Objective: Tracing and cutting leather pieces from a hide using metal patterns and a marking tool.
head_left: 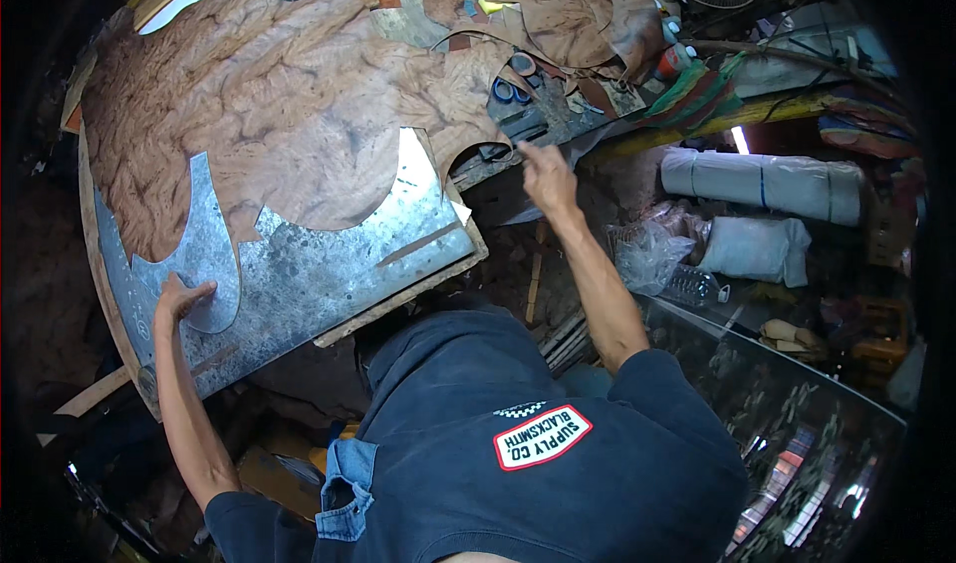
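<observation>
My left hand (179, 299) is at the near edge of a flat grey template (214, 264) with a curved outline and a pointed upper end. The thumb lies across its face; some fingers are hidden. This template partly overlaps a large brown, wrinkled leather hide (279, 105) spread over a metal-topped table (319, 274). The hide's near side has curved cut-outs. My right hand (550, 180) is off the table's right corner, its fingers closed near the hide's right edge. Whatever is in its fingertips is too small to tell.
Blue-handled scissors (510, 91) lie beyond the hide's right end, with more leather scraps (588, 25) behind. Wrapped white rolls (762, 183) and a clear plastic bottle (694, 286) sit to the right. A dark glossy panel (787, 404) stands at the lower right.
</observation>
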A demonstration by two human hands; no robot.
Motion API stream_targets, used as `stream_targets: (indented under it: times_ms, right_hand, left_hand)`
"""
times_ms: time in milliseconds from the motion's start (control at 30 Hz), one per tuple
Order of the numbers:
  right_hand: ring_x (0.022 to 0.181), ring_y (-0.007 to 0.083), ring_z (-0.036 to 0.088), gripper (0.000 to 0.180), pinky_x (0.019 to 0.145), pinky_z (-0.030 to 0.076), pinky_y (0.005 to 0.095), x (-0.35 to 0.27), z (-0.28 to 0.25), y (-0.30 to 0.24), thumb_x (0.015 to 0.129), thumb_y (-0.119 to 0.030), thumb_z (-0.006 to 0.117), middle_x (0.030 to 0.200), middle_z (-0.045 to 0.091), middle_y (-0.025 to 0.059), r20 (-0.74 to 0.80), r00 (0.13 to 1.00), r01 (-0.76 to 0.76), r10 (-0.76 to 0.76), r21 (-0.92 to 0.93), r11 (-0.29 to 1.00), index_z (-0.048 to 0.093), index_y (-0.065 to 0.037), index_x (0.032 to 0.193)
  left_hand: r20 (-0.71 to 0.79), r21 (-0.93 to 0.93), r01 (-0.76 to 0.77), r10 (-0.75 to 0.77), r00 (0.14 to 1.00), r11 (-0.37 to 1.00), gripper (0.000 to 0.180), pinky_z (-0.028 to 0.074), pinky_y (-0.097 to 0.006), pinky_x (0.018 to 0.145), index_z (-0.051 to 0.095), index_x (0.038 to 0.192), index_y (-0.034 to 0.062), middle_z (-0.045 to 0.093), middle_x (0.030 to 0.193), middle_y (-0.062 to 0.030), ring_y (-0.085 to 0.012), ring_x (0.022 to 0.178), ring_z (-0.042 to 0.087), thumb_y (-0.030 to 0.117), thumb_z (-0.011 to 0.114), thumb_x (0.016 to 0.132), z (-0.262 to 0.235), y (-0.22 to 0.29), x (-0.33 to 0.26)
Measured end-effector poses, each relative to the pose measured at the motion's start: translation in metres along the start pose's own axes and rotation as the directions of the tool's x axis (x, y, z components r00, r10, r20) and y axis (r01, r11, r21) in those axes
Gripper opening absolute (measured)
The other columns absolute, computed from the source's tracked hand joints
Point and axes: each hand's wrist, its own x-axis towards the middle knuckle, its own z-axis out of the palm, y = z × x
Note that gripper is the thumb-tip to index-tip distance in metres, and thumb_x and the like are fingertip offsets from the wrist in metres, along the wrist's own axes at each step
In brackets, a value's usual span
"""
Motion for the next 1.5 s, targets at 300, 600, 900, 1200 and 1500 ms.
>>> stream_targets:
  times_ms: [300, 600, 900, 1200, 1500]
  right_hand:
    - [0.09, 0.0382, 0.062, 0.031, 0.078, 0.05, 0.0477, 0.001, 0.001, -0.005, 0.086, -0.013, 0.06, 0.093, 0.059, 0.0146, 0.064, 0.998, -0.025, 0.027, -0.019, 0.999, 0.068, -0.018, 0.115]
    - [0.09, 0.0378, 0.062, 0.031, 0.077, 0.051, 0.0462, 0.009, -0.008, 0.015, 0.085, -0.01, 0.06, 0.097, 0.062, 0.0135, -0.085, 0.978, -0.192, 0.189, -0.033, 0.981, 0.069, -0.019, 0.114]
    - [0.082, 0.022, 0.064, 0.039, 0.075, 0.051, 0.034, -0.01, 0.003, 0.021, 0.09, -0.01, 0.059, 0.092, 0.067, 0.0101, -0.055, 0.992, -0.078, 0.111, 0.416, 0.906, 0.061, -0.01, 0.129]
    - [0.054, 0.0044, 0.053, 0.038, 0.042, 0.041, 0.0225, -0.001, -0.002, -0.01, 0.094, -0.02, 0.059, 0.081, 0.062, 0.0022, 0.225, 0.872, -0.479, 0.435, 0.582, 0.658, 0.06, -0.008, 0.131]
    - [0.113, 0.0352, 0.062, 0.033, 0.095, 0.049, 0.0378, -0.004, 0.013, 0.008, 0.094, -0.015, 0.054, 0.116, 0.064, 0.0249, -0.028, 0.954, -0.268, 0.298, 0.36, 0.893, 0.061, 0.002, 0.122]
  left_hand:
    - [-0.09, 0.037, -0.007, 0.01, 0.996, 0.999, 0.123, 0.045, -0.043, 0.101, 0.033, 0.134, -0.0211, 0.045, 0.134, -0.0385, -0.042, 0.126, 0.05, 0.059, 0.086, 0.056, 0.008, -0.012, 0.007]
    - [-0.084, -0.006, -0.066, 0.065, 0.994, 0.998, 0.124, 0.047, -0.043, 0.098, 0.035, 0.133, -0.0209, 0.048, 0.132, -0.0378, -0.0414, 0.122, 0.053, 0.06, 0.086, 0.054, 0.008, -0.007, 0.012]
    - [-0.096, 0.049, -0.041, 0.045, 0.994, 0.998, 0.123, 0.044, -0.044, 0.102, 0.035, 0.133, -0.0199, 0.046, 0.135, -0.0362, -0.0424, 0.125, 0.05, 0.061, 0.085, 0.054, 0.009, -0.006, 0.007]
    - [0.05, -0.035, 0.046, -0.044, 0.998, 0.998, 0.127, 0.043, -0.044, 0.105, 0.033, 0.136, -0.0178, 0.038, 0.139, -0.0405, -0.0469, 0.128, 0.046, 0.06, 0.087, 0.051, -0.011, 0.005, -0.007]
    - [0.011, 0.022, -0.017, 0.017, 1.0, 1.0, 0.127, 0.041, -0.043, 0.106, 0.033, 0.135, -0.018, 0.04, 0.137, -0.0406, -0.0465, 0.128, 0.046, 0.062, 0.086, 0.052, -0.003, 0.001, 0.009]
